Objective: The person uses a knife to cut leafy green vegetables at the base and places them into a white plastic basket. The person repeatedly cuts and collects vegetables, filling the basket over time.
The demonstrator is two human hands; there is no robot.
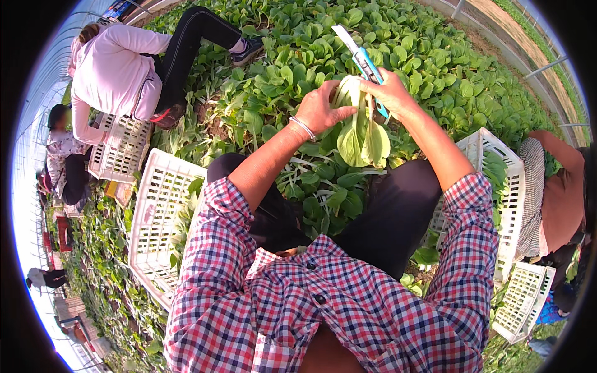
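Observation:
My left hand (318, 111), with a metal bangle at the wrist, grips a bok choy plant (353, 137) by its pale stalks, its green leaves hanging down. Between the fingers of my right hand (394, 94) is a blue snap-off utility knife (366, 63), its blade out and pointing up and away. The right thumb and fingertips also touch the stalk end of the plant. Loose leaves and cut bok choy (329, 196) lie on the ground between my knees. Beyond both hands spreads a dense bed of growing bok choy (298, 42).
Close on my left stands a white plastic crate (158, 210) with greens inside. Another white crate (513, 186) on my right holds bok choy. Co-workers sit at the left (116, 70) and right (562, 196), near further crates (119, 149). A greenhouse frame (39, 116) curves along the left.

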